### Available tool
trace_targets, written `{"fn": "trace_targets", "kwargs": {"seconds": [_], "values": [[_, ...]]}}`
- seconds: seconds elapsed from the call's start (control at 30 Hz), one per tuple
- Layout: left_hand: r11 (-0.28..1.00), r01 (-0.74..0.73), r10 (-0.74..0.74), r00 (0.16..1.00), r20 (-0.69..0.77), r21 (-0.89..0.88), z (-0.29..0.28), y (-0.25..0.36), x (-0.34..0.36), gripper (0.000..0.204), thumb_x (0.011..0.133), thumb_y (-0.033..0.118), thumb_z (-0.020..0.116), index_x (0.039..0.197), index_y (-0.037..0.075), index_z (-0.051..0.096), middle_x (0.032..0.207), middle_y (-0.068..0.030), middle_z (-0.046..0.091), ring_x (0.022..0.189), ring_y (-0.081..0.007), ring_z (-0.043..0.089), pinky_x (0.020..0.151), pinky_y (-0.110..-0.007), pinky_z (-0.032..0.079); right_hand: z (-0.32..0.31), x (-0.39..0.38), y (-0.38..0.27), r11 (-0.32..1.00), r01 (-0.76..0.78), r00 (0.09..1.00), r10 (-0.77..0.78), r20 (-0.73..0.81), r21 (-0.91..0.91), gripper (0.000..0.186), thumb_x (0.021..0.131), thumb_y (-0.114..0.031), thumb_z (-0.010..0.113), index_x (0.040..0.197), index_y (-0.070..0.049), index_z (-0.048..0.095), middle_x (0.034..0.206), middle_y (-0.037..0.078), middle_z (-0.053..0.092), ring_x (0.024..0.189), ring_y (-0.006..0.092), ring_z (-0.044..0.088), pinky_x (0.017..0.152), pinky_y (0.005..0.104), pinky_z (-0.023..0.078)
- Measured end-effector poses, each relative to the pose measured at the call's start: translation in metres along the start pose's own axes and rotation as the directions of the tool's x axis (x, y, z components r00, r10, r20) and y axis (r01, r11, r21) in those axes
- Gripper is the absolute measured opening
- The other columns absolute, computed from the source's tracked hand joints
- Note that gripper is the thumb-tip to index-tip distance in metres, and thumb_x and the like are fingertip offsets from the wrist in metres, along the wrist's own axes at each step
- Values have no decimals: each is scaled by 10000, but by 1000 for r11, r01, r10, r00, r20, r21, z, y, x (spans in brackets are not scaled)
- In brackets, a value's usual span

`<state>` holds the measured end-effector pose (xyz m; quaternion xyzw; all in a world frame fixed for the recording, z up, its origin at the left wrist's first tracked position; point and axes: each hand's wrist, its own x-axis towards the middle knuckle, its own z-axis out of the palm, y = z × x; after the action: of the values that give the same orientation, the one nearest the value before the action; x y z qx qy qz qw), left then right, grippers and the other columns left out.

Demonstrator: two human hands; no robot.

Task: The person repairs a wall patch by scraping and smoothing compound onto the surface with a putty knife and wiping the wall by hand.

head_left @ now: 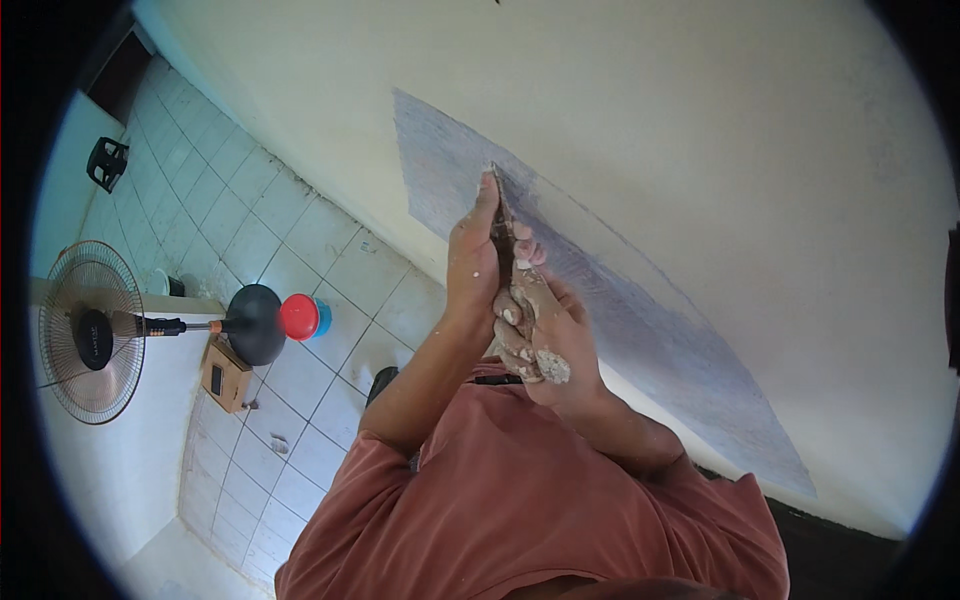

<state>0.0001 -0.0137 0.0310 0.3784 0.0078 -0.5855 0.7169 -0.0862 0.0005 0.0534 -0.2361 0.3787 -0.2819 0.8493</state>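
Note:
In front of me, both hands meet before a light wall with a grey-blue patch [640, 310]. Between them stands a thin flat tool [505, 245], dark and seen almost edge-on; its exact kind is hidden. My left hand [474, 262] is closed on it, with the thumb along one face near the upper end. White paste spots my right hand [548, 325], with a thick dab near the wrist. Its curled fingers grip the lower part of the same tool.
To the left, a standing fan [95, 335] rises from a round black base [255, 324]. Beside it are a red-topped blue container [300, 317] and a cardboard box [227, 374] on the tiled floor [310, 375]. A black stool [107, 163] stands farther off.

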Motion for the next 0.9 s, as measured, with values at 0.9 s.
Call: {"fn": "trace_targets", "kwargs": {"seconds": [0.9], "values": [[998,31,-25,994,109,-56,-18,-21,7,389,831,420,540,696,67,445,511,-38,426,442,-136,434,456,-269,389,-24,-6,22,996,49,996,-55,-73,-76,181,901,-248,447,814,-91,428,623,-2,436,366,56,371,289,194,305]]}}
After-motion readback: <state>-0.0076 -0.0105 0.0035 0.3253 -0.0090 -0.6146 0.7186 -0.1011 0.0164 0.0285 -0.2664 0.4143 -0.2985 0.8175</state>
